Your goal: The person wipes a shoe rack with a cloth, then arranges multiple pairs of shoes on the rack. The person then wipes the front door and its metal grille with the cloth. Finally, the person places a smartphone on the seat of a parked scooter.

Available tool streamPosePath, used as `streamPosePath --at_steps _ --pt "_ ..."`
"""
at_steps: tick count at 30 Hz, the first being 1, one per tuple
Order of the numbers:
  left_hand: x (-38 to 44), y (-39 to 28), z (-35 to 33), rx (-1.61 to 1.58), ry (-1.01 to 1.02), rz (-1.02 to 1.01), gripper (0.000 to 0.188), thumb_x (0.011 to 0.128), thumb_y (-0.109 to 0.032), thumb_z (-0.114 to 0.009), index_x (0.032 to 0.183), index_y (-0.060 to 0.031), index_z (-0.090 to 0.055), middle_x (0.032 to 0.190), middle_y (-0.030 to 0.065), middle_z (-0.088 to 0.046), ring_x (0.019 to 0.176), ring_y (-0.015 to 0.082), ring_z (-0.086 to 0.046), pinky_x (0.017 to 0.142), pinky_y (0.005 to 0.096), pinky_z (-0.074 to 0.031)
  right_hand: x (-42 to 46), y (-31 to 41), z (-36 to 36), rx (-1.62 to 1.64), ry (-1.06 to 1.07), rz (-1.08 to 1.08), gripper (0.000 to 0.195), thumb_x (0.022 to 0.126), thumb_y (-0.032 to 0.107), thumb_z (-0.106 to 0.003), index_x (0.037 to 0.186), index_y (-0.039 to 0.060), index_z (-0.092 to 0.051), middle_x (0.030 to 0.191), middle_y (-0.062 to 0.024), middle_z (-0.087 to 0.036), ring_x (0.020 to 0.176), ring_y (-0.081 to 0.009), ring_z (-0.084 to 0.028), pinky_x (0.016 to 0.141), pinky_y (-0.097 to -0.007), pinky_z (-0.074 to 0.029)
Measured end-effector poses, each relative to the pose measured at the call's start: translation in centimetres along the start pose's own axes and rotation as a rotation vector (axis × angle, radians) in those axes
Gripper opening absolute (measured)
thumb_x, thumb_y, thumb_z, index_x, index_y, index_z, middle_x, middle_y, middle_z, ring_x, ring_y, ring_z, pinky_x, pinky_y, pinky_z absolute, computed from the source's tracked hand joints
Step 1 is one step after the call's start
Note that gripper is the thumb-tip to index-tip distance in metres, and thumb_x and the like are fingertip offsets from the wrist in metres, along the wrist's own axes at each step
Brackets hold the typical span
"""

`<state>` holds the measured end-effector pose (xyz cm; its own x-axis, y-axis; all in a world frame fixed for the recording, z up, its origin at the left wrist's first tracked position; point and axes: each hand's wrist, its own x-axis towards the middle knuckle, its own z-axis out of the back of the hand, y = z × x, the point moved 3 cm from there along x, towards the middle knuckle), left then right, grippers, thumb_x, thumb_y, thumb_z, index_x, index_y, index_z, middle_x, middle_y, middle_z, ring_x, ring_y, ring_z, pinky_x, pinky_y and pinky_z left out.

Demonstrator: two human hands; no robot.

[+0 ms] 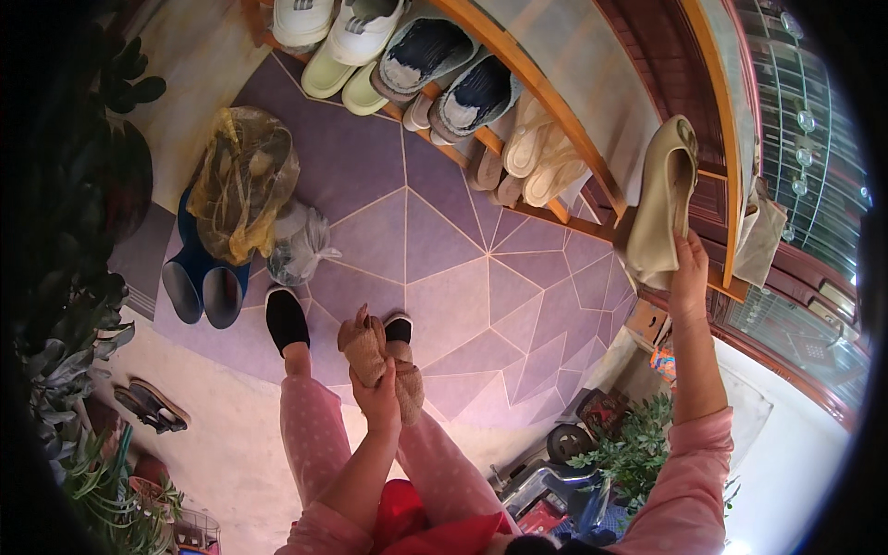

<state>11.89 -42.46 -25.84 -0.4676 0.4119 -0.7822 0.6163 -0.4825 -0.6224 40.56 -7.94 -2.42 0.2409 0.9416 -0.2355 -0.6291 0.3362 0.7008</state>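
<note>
My left hand (378, 395) is closed around a pair of brown woven slippers (364, 354), held low in front of my legs. Out to the right, my right hand (689, 277) grips the heel end of a beige ballet flat (659, 194) with an ornament at its toe. That flat is beside the end of a wooden shoe rack (541, 80); whether it rests on a shelf I cannot tell. The rack bears white sneakers (368, 31), dark-blue fleece-lined slippers (479, 97) and cream sandals (531, 142). Pale green clogs (326, 73) show beneath the sneakers.
A purple geometric-patterned mat (447, 305) lies under my black shoes (286, 319). Blue rubber boots (222, 298), a yellow plastic bag (243, 184) and a knotted clear bag (298, 243) stand left. Dark sandals (152, 406) lie near potted plants (111, 485). More foliage (635, 451) rises at lower right.
</note>
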Motion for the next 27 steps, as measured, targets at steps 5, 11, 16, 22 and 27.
streamPosePath --at_steps 5,11,16,22,27 --pt "-0.2 -0.8 -0.3 -0.002 -0.001 0.043 0.053 0.084 -0.015 -0.076 0.127 -0.0012 -0.049 0.119 0.0069 -0.058 0.107 0.0159 -0.056 0.095 0.0298 -0.043 5.4 -0.5 0.3 -0.212 -0.089 0.006 0.032 0.099 0.024 -0.051 0.115 -0.0023 -0.06 0.104 -0.0076 -0.065 0.095 -0.0144 -0.06 0.086 -0.0279 -0.046" --pt "-0.5 0.4 -0.5 0.035 0.019 0.092 0.05 0.085 -0.017 -0.075 0.127 -0.003 -0.051 0.117 0.0069 -0.059 0.105 0.0159 -0.057 0.093 0.0302 -0.044 10.5 -5.1 0.6 -0.35 -0.204 0.172 0.037 0.1 0.029 -0.05 0.115 -0.0034 -0.06 0.109 -0.014 -0.065 0.104 -0.024 -0.058 0.094 -0.0328 -0.042" --pt "-1.1 -0.7 -1.2 0.084 -0.036 0.139 0.042 0.087 -0.015 -0.073 0.118 0.0005 -0.051 0.097 0.0099 -0.065 0.083 0.0166 -0.065 0.071 0.028 -0.052 -0.4 2.4 -6.4 -0.682 -0.431 0.852 0.03 0.1 0.016 -0.05 0.124 -0.002 -0.055 0.121 -0.0145 -0.056 0.116 -0.0265 -0.052 0.101 -0.0373 -0.04" --pt "-1.0 -0.4 -1.5 0.023 0.052 0.082 0.054 0.084 -0.022 -0.076 0.126 -0.0029 -0.048 0.106 0.0093 -0.063 0.092 0.0173 -0.063 0.079 0.0309 -0.051 -17.7 -2.9 -30.2 0.315 1.118 0.104 0.025 0.094 0.002 -0.043 0.115 0.0008 -0.057 0.117 -0.0108 -0.058 0.111 -0.0205 -0.053 0.096 -0.0341 -0.042" --pt "-2.0 0.8 -1.0 0.019 0.071 0.152 0.054 0.083 -0.022 -0.076 0.126 -0.0028 -0.048 0.106 0.0092 -0.063 0.092 0.0173 -0.063 0.079 0.0309 -0.051 -30.6 -3.6 -49.2 0.206 1.197 0.399 0.028 0.086 0.011 -0.061 0.111 -0.0005 -0.057 0.1 -0.0204 -0.06 0.093 -0.039 -0.057 0.08 -0.0439 -0.046"
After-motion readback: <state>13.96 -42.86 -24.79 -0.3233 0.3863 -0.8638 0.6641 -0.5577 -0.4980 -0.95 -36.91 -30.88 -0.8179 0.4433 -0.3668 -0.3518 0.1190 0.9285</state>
